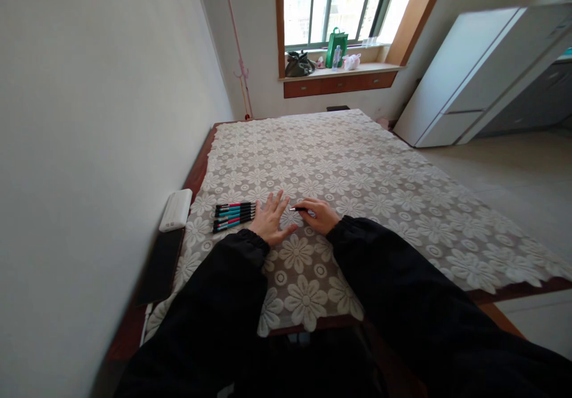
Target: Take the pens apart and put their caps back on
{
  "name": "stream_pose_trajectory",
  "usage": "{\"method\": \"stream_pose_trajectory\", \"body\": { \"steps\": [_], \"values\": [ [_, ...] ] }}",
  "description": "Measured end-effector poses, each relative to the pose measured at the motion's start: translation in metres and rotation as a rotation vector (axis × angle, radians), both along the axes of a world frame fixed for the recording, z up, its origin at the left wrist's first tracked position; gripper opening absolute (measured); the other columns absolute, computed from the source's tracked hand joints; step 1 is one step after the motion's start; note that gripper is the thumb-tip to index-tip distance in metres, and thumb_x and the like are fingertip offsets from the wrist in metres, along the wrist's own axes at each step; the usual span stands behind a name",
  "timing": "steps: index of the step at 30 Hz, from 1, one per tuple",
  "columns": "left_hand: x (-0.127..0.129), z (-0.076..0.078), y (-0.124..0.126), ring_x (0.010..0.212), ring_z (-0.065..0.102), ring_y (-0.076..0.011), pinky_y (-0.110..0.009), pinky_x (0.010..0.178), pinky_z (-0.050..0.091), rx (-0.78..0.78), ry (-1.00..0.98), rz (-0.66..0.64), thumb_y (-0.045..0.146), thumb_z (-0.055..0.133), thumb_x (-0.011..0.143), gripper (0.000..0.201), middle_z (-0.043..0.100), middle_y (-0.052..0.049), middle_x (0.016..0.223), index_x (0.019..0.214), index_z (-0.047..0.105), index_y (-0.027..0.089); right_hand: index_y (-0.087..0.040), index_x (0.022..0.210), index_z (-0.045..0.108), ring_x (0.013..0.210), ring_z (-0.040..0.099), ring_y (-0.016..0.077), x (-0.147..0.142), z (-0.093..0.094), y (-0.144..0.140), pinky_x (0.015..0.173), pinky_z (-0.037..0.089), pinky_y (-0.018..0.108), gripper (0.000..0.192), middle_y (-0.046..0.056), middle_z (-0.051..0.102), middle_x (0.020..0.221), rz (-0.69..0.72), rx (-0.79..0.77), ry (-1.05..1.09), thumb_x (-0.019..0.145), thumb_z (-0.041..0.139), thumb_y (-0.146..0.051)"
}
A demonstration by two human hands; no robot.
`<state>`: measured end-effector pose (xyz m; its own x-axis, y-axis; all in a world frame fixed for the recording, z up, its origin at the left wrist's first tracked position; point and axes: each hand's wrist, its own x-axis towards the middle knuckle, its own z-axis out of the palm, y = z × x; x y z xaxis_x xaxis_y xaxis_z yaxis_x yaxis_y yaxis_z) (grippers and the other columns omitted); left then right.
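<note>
Several pens (233,215) with black, blue and red barrels lie side by side in a row on the flowered lace tablecloth (308,299). My left hand (270,219) rests on the cloth just right of the row, fingers spread, close to or touching the pens' tips; nothing is held in it. In my right hand (320,216) is a dark pen (299,209), its silver tip pointing left toward my left hand. Most of that pen is hidden by my curled fingers.
By the left wall sit a white power bank (176,210), a black phone (161,265) and a white cable (146,325). Beyond the table stands a pink coat rack (236,34). A green bag (336,48) is on the window sill, and a white fridge (465,70) stands at the right.
</note>
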<state>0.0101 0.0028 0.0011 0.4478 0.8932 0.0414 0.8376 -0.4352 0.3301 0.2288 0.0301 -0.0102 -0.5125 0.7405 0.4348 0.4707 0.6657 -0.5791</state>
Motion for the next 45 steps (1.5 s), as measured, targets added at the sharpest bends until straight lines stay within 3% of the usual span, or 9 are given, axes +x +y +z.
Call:
{"method": "stream_pose_trajectory", "body": {
  "steps": [4, 7, 11, 15, 19, 28, 34, 40, 45],
  "values": [
    [-0.008, 0.011, 0.002, 0.155, 0.025, -0.0332, -0.061, 0.125, 0.018, 0.086, -0.043, -0.035, 0.037, 0.051, 0.095, 0.064, 0.033, -0.013, 0.166, 0.155, 0.039, 0.019, -0.024, 0.113, 0.073, 0.085, 0.065, 0.0180, 0.000, 0.000, 0.000, 0.082, 0.049, 0.031, 0.028, 0.004, 0.071, 0.096, -0.003, -0.008, -0.005, 0.093, 0.055, -0.016],
    [-0.029, 0.031, 0.005, 0.139, 0.049, -0.0258, -0.043, 0.120, 0.037, 0.172, -0.063, 0.010, 0.018, 0.057, 0.078, 0.064, 0.057, -0.009, 0.146, 0.142, 0.053, 0.021, -0.023, 0.113, 0.073, 0.088, 0.066, 0.0185, 0.000, -0.001, 0.000, 0.083, 0.049, 0.031, 0.028, 0.005, 0.071, 0.098, -0.002, -0.019, -0.007, 0.092, 0.055, -0.015],
    [-0.070, 0.048, 0.009, 0.136, 0.050, -0.0309, -0.046, 0.118, 0.039, 0.087, 0.150, 0.210, 0.017, 0.060, 0.064, 0.077, 0.057, -0.010, 0.145, 0.141, 0.053, 0.020, -0.022, 0.112, 0.073, 0.089, 0.066, 0.0182, 0.000, -0.001, 0.000, 0.083, 0.049, 0.030, 0.027, 0.005, 0.072, 0.101, -0.004, -0.036, -0.005, 0.092, 0.055, -0.015],
    [-0.089, 0.038, 0.010, 0.153, 0.027, -0.0356, -0.059, 0.125, 0.021, -0.107, 0.354, 0.366, 0.021, 0.059, 0.067, 0.091, 0.034, -0.009, 0.165, 0.155, 0.037, 0.025, -0.022, 0.111, 0.073, 0.087, 0.066, 0.0181, 0.000, 0.000, 0.000, 0.082, 0.049, 0.030, 0.027, 0.005, 0.072, 0.100, -0.003, -0.037, -0.006, 0.092, 0.055, -0.016],
    [-0.088, 0.024, 0.012, 0.158, 0.013, -0.0357, -0.060, 0.126, 0.018, -0.175, 0.392, 0.348, 0.021, 0.055, 0.072, 0.092, 0.019, -0.008, 0.171, 0.161, 0.029, 0.022, -0.023, 0.112, 0.073, 0.088, 0.066, 0.0185, 0.000, 0.001, -0.001, 0.083, 0.049, 0.031, 0.028, 0.005, 0.072, 0.101, -0.003, -0.040, -0.009, 0.092, 0.055, -0.016],
    [-0.090, 0.015, 0.016, 0.156, 0.021, -0.0353, -0.060, 0.125, 0.022, -0.166, 0.418, 0.321, 0.014, 0.047, 0.075, 0.090, 0.024, -0.010, 0.168, 0.162, 0.026, 0.018, -0.022, 0.111, 0.073, 0.088, 0.065, 0.0196, -0.001, 0.002, 0.000, 0.083, 0.050, 0.033, 0.026, 0.006, 0.072, 0.099, 0.009, -0.011, 0.016, 0.094, 0.054, -0.017],
    [-0.088, 0.018, 0.015, 0.157, 0.019, -0.0354, -0.055, 0.126, 0.023, -0.178, 0.396, 0.291, 0.011, 0.046, 0.074, 0.090, 0.024, -0.014, 0.168, 0.162, 0.026, 0.009, -0.024, 0.110, 0.069, 0.098, 0.063, 0.0225, -0.002, 0.013, -0.008, 0.091, 0.052, 0.038, 0.019, 0.007, 0.073, 0.100, -0.072, 0.096, 0.230, 0.098, 0.054, -0.026],
    [-0.082, 0.024, 0.013, 0.158, 0.012, -0.0353, -0.056, 0.128, 0.016, -0.164, 0.402, 0.259, 0.010, 0.050, 0.067, 0.098, 0.019, -0.014, 0.170, 0.162, 0.023, 0.008, -0.022, 0.106, 0.061, 0.090, 0.070, 0.0203, -0.005, 0.019, -0.012, 0.090, 0.054, 0.038, 0.013, 0.006, 0.075, 0.096, -0.142, -0.070, 0.498, 0.097, 0.056, -0.032],
    [-0.063, 0.031, 0.010, 0.159, 0.014, -0.0310, -0.058, 0.129, 0.006, 0.028, 0.179, 0.126, 0.004, 0.048, 0.063, 0.098, 0.032, -0.008, 0.167, 0.159, 0.032, 0.017, -0.020, 0.097, 0.065, 0.080, 0.070, 0.0177, -0.005, 0.008, -0.001, 0.080, 0.054, 0.033, 0.012, 0.004, 0.077, 0.090, -0.061, -0.254, 0.337, 0.093, 0.059, -0.030]
  ]
}}
